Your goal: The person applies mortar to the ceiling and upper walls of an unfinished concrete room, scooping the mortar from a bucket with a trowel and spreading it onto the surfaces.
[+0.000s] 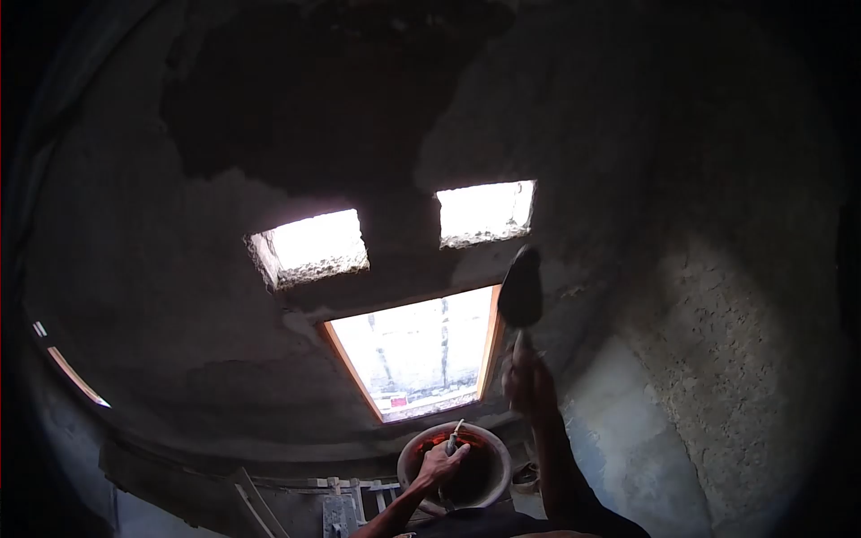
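Note:
My right hand (529,387) is raised to the right of the window and wrapped around the handle of a pointed trowel (522,291). The trowel's dark blade points up, in front of the wall. Lower down, my left hand (442,464) is closed on a slim grey tool (452,443) with a pale tip; its working end cannot be made out. This hand is over a round basin (505,471) with a light rim. The basin's inside is dark, with an orange-red patch near the far side.
A dim plastered wall (574,134) with a darker patch carries two bright square openings (314,244) above a wood-framed window (413,354). Rough plaster (717,359) covers the right side. Boards (256,502) and a slatted frame (354,493) stand at lower left.

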{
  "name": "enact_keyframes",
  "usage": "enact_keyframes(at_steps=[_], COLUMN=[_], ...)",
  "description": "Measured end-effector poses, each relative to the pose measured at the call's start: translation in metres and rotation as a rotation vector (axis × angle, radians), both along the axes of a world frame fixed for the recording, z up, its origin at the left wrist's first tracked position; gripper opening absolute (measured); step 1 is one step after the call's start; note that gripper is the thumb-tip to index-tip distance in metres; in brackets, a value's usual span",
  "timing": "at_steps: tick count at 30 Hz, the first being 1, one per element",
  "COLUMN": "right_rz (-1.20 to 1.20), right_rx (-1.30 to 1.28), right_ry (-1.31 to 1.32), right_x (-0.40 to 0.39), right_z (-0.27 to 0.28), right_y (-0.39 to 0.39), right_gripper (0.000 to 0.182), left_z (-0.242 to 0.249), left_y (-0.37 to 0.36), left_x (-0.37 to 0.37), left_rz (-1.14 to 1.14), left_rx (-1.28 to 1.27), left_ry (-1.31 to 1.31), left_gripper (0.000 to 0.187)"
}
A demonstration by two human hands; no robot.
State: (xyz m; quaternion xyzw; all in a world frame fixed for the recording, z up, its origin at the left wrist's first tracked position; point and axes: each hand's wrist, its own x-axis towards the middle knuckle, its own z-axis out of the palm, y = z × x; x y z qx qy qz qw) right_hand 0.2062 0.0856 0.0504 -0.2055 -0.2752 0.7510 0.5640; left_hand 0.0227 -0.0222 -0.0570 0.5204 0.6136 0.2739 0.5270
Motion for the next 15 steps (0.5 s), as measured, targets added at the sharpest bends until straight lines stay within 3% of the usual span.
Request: enact_keyframes(at_steps=[2,4,6,7,9,11,13,15], right_rz=[-0.174,-0.131,-0.411,-0.796,-1.259,-1.464,-1.469,-1.612], right_rx=[0.046,0.103,0.417,0.511,0.675,0.85,0.842,0.926], right_ry=[0.022,0.08,0.047,-0.128,-0.371,-0.508,-0.448,-0.459], right_x=[-0.014,-0.016,-0.015,-0.012,-0.001,0.016,0.019,0.042], right_z=[0.063,0.128,0.151,0.158,0.193,0.243,0.297,0.335], right_y=[0.016,0.029,0.064,0.098,0.136,0.145,0.126,0.143], right_gripper=[0.028,0.029,0.023,0.023,0.037,0.055,0.066,0.068], left_z=[0.002,0.023,0.023,0.023,0.033,0.033,0.041,0.046], left_y=[-0.002,-0.005,-0.005,-0.005,-0.006,-0.006,-0.009,-0.01], left_x=[-0.004,-0.005,-0.008,-0.012,-0.021,-0.029,-0.035,-0.04], left_rz=[0.008,-0.013,-0.001,0.011,0.06,0.097,0.151,0.203], left_rx=[0.041,0.066,0.094,0.119,0.159,0.161,0.156,0.2], left_ry=[-0.033,0.056,0.082,0.106,0.147,0.158,0.12,0.108], left_gripper=[0.041,0.039,0.039,0.04,0.039,0.038,0.037,0.037])
